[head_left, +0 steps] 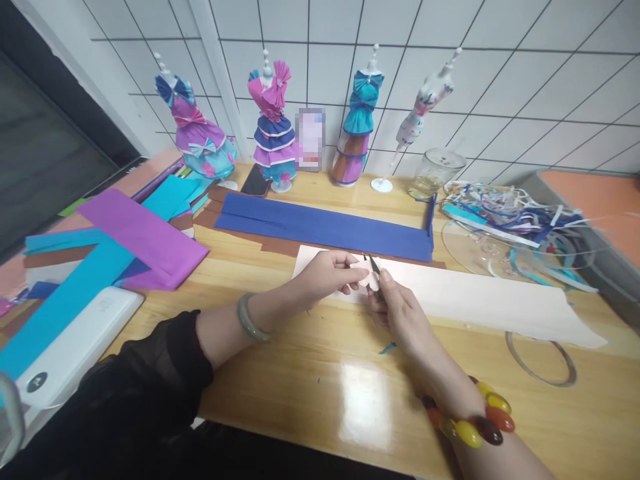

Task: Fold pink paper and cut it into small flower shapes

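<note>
Between the fingertips of my left hand [333, 275] is a small pale pink paper piece [364, 277] with rounded edges. My right hand [397, 307] is closed around dark-bladed scissors [373, 264], whose tips point up and away, right beside the small piece. Both hands are close together over a long pale pink strip [480, 297] that lies flat on the table. Behind it lies a long dark blue strip [325, 227] on top of brown paper [280, 245].
Three dressed mini mannequins [200, 137] and a bare one [425, 100] stand by the tiled wall. Coloured strips [145, 237] and a white power bank [90, 340] lie left. A glass [435, 173], paper scraps [520, 220] and a ring [543, 363] are right.
</note>
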Available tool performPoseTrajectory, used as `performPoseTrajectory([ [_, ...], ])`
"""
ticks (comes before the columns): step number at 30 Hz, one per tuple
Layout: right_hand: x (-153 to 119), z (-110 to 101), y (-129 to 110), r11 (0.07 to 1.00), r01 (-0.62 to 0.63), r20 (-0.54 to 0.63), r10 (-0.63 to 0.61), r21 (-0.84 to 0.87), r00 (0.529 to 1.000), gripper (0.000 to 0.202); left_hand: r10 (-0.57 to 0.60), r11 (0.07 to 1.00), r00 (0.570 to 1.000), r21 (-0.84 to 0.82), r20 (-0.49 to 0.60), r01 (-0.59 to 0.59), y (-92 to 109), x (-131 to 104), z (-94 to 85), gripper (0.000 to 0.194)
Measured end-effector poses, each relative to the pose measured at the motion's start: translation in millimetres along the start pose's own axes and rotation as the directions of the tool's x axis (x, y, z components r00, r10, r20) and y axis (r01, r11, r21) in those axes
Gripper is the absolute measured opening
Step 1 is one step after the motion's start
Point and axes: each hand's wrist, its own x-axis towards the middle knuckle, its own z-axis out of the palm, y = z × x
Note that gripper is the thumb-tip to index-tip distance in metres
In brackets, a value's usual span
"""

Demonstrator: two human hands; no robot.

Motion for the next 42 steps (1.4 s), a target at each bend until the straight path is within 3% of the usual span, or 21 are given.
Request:
performPoseTrajectory([
  [8,0,0,0,0.999,-0.022,-0.003,0.022,0.029,1.000,0.050,0.024,1.000,1.000,-0.003,0.004,-0.024,-5,-1,2.0,0.026],
  [14,0,0,0,0.999,0.013,-0.006,-0.014,-0.044,1.000,0.052,0.016,1.000,1.000,0.000,-0.009,-0.016,-2,-1,1.2,0.027],
  [23,1,1,3,1.000,0.012,0.004,-0.012,0.018,1.000,0.049,0.036,0.999,0.999,0.010,0.034,-0.037,-2,-2,1.6,0.025],
  [29,-1,2,-1,0.998,-0.011,0.009,0.011,0.068,1.000,0.049,0.047,0.998,0.999,0.051,-0.001,-0.047,-5,-3,2.6,0.029],
  [42,-5,5,-10,0.998,0.009,-0.014,-0.009,0.054,1.000,0.048,0.044,0.995,0.999,-0.086,-0.010,-0.044,-12,-6,7.5,0.031],
])
